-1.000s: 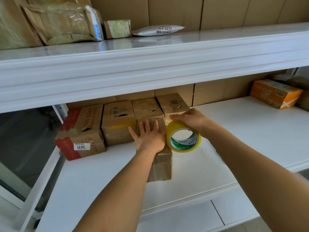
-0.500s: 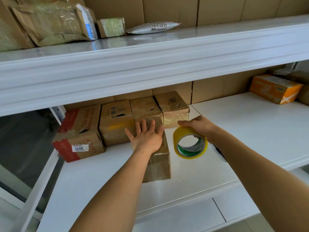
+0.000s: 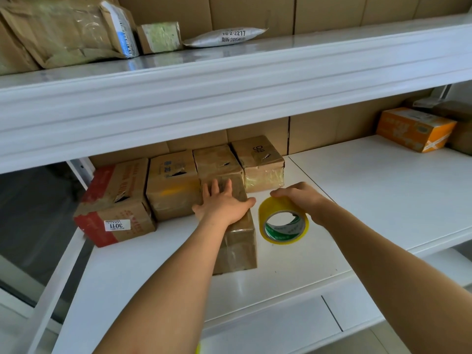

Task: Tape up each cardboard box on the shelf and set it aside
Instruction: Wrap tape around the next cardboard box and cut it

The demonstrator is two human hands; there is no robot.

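A brown cardboard box (image 3: 238, 241) stands pulled forward on the white middle shelf (image 3: 370, 190). My left hand (image 3: 223, 204) lies flat on its top with the fingers straight. Just right of the box, my right hand (image 3: 302, 199) grips the top of a yellow tape roll (image 3: 283, 222), which stands on edge on the shelf. Behind them is a row of boxes: a red-and-brown one labelled 3011 (image 3: 115, 203), a brown one (image 3: 172, 185), a taped one (image 3: 217, 162) and one further right (image 3: 259, 162).
An orange box (image 3: 415, 129) sits at the far right of the middle shelf beside brown boxes. The upper shelf (image 3: 229, 80) overhangs closely and carries paper parcels (image 3: 66, 29) and a white mailer (image 3: 226, 37). A lower shelf (image 3: 281, 333) lies below.
My right hand has carried the tape roll down and to the right, away from the box, and set it on the shelf. My left hand stays flat on the box.
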